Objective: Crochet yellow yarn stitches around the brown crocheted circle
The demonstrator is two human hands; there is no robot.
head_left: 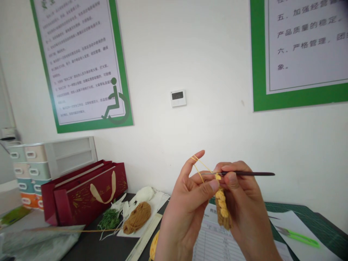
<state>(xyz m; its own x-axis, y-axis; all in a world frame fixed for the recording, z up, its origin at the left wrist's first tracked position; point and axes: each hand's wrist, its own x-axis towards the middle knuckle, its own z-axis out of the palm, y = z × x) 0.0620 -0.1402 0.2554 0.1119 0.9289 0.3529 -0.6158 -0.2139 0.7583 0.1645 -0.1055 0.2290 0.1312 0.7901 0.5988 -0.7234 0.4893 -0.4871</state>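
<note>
On the far left, a stack of pastel plastic drawers [29,170] stands behind a dark red gift bag [84,192]; beside them on the black counter [89,248] lie cut green leaves [108,219] and, on a white sheet [160,203], a ball of tan yarn [136,217], kept within easy reach, with a ruler [144,237] angled below; the left hand [185,210] is raised, its forefinger upright with yellow yarn [199,166] looped over it, which keeps the strand taut as it runs to the work; those fingers [214,185] pinch narrowly on the top of a yellow crocheted strip [222,206], which hangs between the hands above a printed form [217,243]; the right hand [244,203] closes on a dark crochet hook [250,174], held like a pen, its tip at the top stitches; further right, on a green cutting mat [307,212], green-handled scissors [299,238] rest on white paper [288,221], out of the hands' way
</note>
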